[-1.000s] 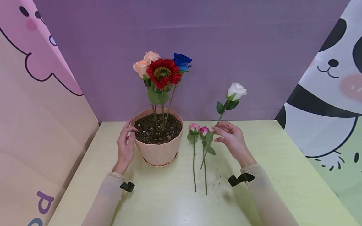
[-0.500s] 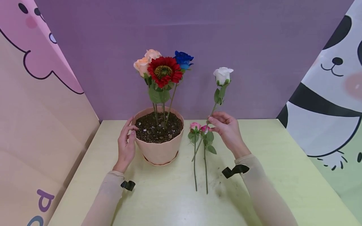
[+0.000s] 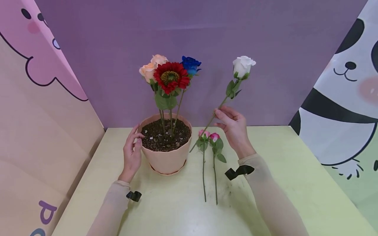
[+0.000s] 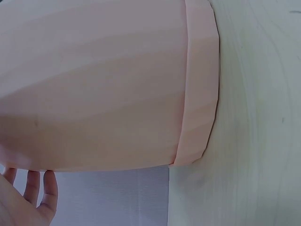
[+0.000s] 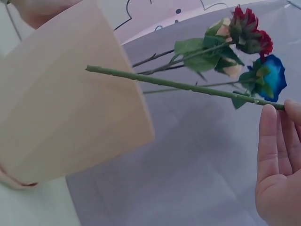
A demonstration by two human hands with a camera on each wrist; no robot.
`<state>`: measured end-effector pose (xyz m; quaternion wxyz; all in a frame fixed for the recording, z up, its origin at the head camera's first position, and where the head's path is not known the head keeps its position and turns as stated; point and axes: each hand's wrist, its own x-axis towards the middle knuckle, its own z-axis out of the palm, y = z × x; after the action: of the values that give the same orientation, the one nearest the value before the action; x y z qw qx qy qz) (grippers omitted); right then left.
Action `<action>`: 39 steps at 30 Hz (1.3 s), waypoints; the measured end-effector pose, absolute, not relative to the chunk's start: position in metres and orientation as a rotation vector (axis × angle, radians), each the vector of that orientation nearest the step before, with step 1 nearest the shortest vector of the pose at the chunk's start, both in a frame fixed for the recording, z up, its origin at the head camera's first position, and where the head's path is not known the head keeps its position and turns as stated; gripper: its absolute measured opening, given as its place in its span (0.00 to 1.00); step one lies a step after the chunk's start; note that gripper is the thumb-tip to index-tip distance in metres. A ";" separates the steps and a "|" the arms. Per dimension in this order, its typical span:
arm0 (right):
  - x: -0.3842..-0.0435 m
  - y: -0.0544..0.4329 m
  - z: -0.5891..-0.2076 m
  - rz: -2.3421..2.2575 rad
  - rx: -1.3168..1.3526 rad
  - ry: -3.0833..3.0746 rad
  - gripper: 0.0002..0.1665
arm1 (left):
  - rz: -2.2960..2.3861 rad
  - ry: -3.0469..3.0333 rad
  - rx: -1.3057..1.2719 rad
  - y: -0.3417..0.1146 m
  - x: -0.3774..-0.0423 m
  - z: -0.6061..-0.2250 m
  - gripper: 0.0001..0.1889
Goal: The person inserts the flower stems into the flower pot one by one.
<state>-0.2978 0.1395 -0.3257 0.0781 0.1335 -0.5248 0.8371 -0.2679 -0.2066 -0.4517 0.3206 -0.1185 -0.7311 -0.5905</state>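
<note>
My right hand (image 3: 235, 127) pinches the stem of a white rose (image 3: 243, 67) between thumb and fingertips. The rose leans up to the right, its bare stem end pointing down-left near the pot's right side. In the right wrist view, the cut stem (image 5: 164, 83) crosses in front of the flower pot (image 5: 70, 103). My left hand (image 3: 132, 157) rests against the left side of the pink flower pot (image 3: 165, 160), fingers touching its rim and wall. Dark soil (image 3: 153, 142) fills the pot. Standing in it are peach roses (image 3: 147, 70), a red sunflower (image 3: 171, 77) and a blue rose (image 3: 191, 65).
Two small flowers, a light pink rose (image 3: 203, 146) and a deep pink rose (image 3: 215, 137), lie on the pale table (image 3: 177, 209) right of the pot. A purple backdrop (image 3: 212, 39) stands behind. Soil crumbs dot the table near the stems.
The right hand has risen and moved left with the white rose, lifting its stem end off the lying flowers toward the pot. The left hand stays at the pot.
</note>
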 end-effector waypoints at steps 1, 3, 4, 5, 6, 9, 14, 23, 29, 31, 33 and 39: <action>-0.298 0.137 -0.323 2.501 0.402 -1.564 0.18 | -1.553 -1.923 -0.311 -0.207 -0.267 -0.452 0.14; -0.298 0.133 -0.318 2.493 0.411 -1.550 0.17 | -1.552 -1.922 -0.310 -0.207 -0.267 -0.452 0.14; -0.299 0.131 -0.315 2.490 0.419 -1.541 0.16 | -1.552 -1.918 -0.312 -0.207 -0.267 -0.453 0.14; -0.300 0.129 -0.313 2.484 0.428 -1.533 0.15 | -1.552 -1.914 -0.314 -0.207 -0.267 -0.453 0.14; -0.301 0.127 -0.311 2.479 0.439 -1.525 0.14 | -1.552 -1.909 -0.317 -0.207 -0.268 -0.453 0.13; -0.304 0.122 -0.307 2.463 0.469 -1.519 0.10 | -1.550 -1.897 -0.325 -0.207 -0.269 -0.454 0.13; -0.307 0.113 -0.300 2.443 0.487 -1.516 0.09 | -1.548 -1.902 -0.328 -0.208 -0.269 -0.454 0.13; -0.315 0.102 -0.294 2.277 0.503 -1.563 0.08 | -1.537 -1.907 -0.328 -0.208 -0.270 -0.455 0.14; -0.323 0.088 -0.304 2.195 0.490 -1.648 0.09 | -1.537 -1.912 -0.325 -0.208 -0.271 -0.453 0.14; -0.325 0.083 -0.307 2.148 0.507 -1.686 0.08 | -1.537 -1.917 -0.320 -0.208 -0.271 -0.453 0.14; -0.327 0.079 -0.310 2.080 0.538 -1.745 0.10 | -1.537 -1.919 -0.316 -0.207 -0.270 -0.453 0.15; -0.333 0.068 -0.324 1.890 0.671 -1.939 0.13 | -1.534 -1.921 -0.313 -0.207 -0.269 -0.453 0.16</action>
<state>-0.3325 0.0677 -0.3235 0.1753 0.2367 -0.6844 0.6670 -0.2689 -0.2072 -0.4533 0.3259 -0.1194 -0.7329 -0.5852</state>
